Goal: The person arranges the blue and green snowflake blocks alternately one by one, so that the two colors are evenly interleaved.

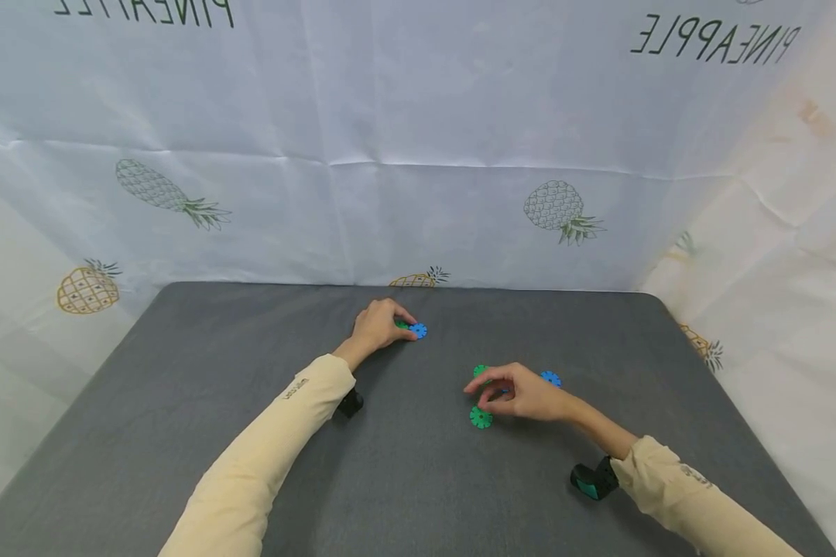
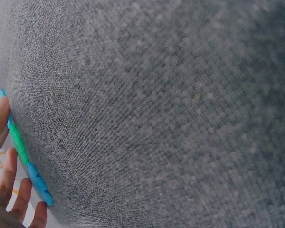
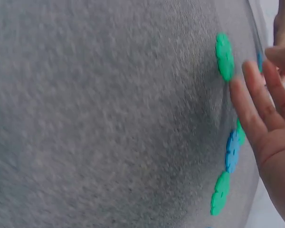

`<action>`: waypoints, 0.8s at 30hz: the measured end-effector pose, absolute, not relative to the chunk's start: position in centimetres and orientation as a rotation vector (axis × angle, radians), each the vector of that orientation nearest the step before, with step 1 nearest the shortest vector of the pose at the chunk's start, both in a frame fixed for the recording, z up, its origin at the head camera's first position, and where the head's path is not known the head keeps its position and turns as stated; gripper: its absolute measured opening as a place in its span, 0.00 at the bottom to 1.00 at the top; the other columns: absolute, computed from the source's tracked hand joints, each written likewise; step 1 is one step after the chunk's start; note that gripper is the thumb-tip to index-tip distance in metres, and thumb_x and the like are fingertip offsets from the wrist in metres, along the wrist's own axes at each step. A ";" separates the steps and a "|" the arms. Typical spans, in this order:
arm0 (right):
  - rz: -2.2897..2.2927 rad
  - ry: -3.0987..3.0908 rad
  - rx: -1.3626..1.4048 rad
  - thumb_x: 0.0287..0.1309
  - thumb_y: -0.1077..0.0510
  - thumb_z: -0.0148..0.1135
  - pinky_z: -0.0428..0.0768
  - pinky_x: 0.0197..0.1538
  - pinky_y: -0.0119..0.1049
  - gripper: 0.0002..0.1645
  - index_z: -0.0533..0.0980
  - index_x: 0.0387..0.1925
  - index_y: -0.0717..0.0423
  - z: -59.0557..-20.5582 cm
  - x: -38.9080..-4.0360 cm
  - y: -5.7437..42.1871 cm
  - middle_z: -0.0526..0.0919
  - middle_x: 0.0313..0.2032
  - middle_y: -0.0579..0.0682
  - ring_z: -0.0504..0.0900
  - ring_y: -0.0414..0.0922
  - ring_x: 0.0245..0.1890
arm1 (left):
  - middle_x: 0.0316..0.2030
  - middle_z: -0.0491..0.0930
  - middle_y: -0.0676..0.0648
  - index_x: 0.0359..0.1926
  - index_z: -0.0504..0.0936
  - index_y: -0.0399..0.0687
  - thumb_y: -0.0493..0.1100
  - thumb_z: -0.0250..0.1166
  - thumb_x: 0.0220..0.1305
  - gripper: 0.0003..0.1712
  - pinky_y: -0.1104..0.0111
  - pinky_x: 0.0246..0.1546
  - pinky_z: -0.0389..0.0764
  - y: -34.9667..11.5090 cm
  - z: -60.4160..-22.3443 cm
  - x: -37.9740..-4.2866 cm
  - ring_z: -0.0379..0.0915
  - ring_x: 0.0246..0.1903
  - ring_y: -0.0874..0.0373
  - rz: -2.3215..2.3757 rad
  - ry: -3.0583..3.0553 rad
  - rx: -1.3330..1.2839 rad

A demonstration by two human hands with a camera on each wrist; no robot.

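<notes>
On the far part of the table, my left hand [image 1: 382, 323] holds notched plastic discs in a row: a blue disc [image 1: 419, 331], a green disc [image 1: 401, 325] and, in the left wrist view, another blue disc [image 2: 3, 93] beneath a fingertip. My right hand [image 1: 525, 391] hovers to the right with bent, spread fingers, nothing visible in its grasp. Around it lie a green disc [image 1: 481, 418] in front, a second green disc [image 1: 481, 371] partly behind the fingers, and a blue disc [image 1: 550, 378] beyond the hand. Blue shows between the right fingers.
A dark grey cloth covers the table [image 1: 404, 480]. Behind it hangs a white curtain [image 1: 418, 216] with printed pineapples, continuing along both sides. In the right wrist view, a blue disc [image 3: 232, 151] and a green disc [image 3: 220, 193] lie near the palm.
</notes>
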State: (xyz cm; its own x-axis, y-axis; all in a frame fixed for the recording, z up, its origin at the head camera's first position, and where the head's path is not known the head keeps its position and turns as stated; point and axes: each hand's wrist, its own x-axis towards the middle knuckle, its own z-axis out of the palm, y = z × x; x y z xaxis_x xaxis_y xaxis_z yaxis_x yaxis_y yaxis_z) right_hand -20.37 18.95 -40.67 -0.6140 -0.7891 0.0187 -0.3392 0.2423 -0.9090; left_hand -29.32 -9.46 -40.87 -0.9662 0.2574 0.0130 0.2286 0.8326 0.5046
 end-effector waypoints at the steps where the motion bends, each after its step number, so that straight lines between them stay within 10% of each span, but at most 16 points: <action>1: -1.343 2.063 -1.037 0.62 0.69 0.59 0.83 0.41 0.39 0.19 0.73 0.53 0.74 -40.7 -20.3 18.9 0.78 0.47 0.69 0.82 0.56 0.40 | 0.51 0.81 0.49 0.41 0.89 0.56 0.51 0.75 0.51 0.15 0.62 0.35 0.79 -9.5 -40.9 -29.3 0.78 0.43 0.53 0.803 2.955 0.393; 24: -1.146 2.485 -1.040 0.48 0.65 0.73 0.81 0.32 0.29 0.18 0.81 0.44 0.65 -41.8 -17.6 18.7 0.81 0.31 0.49 0.79 0.34 0.27 | 0.50 0.81 0.50 0.41 0.89 0.57 0.51 0.75 0.52 0.14 0.59 0.39 0.78 -9.1 -40.1 -29.6 0.77 0.45 0.53 0.742 2.891 0.320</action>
